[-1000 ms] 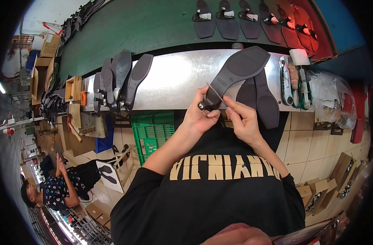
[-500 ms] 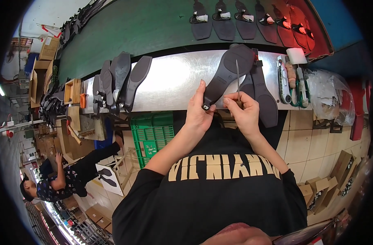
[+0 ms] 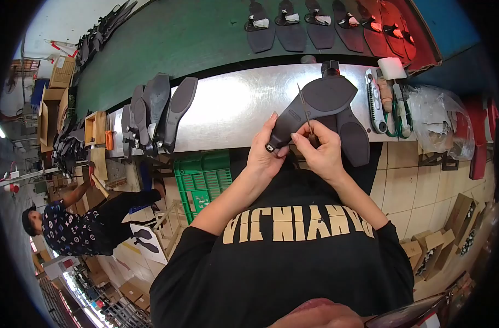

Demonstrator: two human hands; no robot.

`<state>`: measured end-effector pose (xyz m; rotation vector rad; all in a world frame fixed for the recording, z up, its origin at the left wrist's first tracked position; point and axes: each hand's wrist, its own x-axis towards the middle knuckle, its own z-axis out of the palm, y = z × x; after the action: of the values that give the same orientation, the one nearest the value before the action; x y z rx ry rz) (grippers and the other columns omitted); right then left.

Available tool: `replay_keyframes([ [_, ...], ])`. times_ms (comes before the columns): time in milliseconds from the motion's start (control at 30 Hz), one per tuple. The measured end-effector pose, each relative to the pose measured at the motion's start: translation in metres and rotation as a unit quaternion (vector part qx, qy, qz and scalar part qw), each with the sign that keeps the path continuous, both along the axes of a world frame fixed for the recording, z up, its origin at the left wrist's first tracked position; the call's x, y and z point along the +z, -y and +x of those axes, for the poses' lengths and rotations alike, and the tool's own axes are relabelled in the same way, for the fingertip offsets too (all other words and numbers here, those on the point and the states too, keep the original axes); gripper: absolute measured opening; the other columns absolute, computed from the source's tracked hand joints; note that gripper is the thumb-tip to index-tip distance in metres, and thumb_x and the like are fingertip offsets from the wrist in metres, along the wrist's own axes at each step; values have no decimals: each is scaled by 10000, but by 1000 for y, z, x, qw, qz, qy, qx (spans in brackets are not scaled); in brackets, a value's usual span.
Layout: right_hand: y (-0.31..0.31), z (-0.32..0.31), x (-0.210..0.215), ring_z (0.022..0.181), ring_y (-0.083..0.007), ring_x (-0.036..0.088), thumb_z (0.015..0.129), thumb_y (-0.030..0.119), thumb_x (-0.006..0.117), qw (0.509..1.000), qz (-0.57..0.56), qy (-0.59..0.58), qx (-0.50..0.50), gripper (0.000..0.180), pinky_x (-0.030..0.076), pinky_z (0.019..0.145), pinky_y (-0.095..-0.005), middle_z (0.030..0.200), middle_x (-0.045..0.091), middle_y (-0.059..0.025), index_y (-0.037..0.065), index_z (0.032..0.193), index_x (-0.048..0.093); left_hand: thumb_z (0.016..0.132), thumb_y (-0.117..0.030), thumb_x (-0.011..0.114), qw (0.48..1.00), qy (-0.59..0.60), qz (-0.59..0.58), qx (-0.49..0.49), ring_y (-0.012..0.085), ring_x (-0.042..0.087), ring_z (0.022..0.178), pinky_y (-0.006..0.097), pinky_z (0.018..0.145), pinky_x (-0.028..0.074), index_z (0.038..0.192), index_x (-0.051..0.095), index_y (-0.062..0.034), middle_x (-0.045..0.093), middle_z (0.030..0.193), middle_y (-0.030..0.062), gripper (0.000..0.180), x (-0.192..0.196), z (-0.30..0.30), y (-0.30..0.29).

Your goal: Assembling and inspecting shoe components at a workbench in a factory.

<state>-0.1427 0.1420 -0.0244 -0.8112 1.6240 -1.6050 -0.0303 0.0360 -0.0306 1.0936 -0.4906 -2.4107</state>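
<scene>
A dark grey shoe sole [image 3: 314, 105], bottom side up, slants with its heel at seven o'clock and its broad toe at one o'clock. A thin metal blade [image 3: 304, 106] stands nearly upright across its middle, tip toward twelve o'clock.

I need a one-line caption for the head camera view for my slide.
Left hand grips a dark sandal sole above a metal workbench while the right hand holds a thin pointed tool against it.

Left hand [image 3: 266, 156] grips a dark shoe sole [image 3: 315, 104]; right hand [image 3: 320, 150] pinches a thin tool [image 3: 304, 106].
</scene>
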Motion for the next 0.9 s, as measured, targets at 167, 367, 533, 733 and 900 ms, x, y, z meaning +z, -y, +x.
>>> replay_keyframes([
  [167, -2, -3, 3, 611, 13, 492, 905, 53, 662, 993, -11, 114, 13, 59, 377, 542, -154, 750, 637, 28, 3, 932, 643, 919, -357, 670, 991, -61, 118, -27, 85, 552, 627, 207, 432, 355, 981, 589, -164, 641, 853, -22, 218, 3, 3, 1],
  [367, 1, 6, 6, 625, 8, 505, 897, 61, 686, 994, 4, 102, -41, 80, 390, 539, -165, 744, 638, 18, -5, 942, 672, 914, -400, 674, 994, 4, 103, 46, 85, 585, 703, 219, 485, 389, 994, 592, -150, 642, 848, -15, 275, 9, -4, -6],
  [533, 8, 16, 11, 626, -2, 485, 895, 54, 685, 995, -31, -7, -95, 68, 384, 548, -180, 729, 598, 34, 7, 870, 644, 945, -442, 611, 999, -10, -14, 38, 99, 597, 729, 217, 530, 426, 1048, 572, -136, 644, 900, -10, 325, -2, -6, -16],
  [733, 9, 0, -5, 608, -4, 446, 926, 80, 653, 998, -28, -16, -57, 104, 357, 533, -187, 721, 563, 23, 14, 864, 600, 937, -432, 630, 998, -20, 53, 27, 91, 590, 736, 211, 514, 408, 1046, 575, -150, 645, 909, -9, 307, 0, -10, -11],
  [900, -2, -13, -5, 577, -20, 448, 1000, 156, 551, 981, 6, 195, 21, 217, 359, 522, -181, 734, 583, 5, -20, 1066, 658, 910, -483, 655, 992, -10, 126, 28, 74, 545, 697, 222, 505, 339, 978, 596, -168, 635, 839, -39, 327, -3, -2, -3],
])
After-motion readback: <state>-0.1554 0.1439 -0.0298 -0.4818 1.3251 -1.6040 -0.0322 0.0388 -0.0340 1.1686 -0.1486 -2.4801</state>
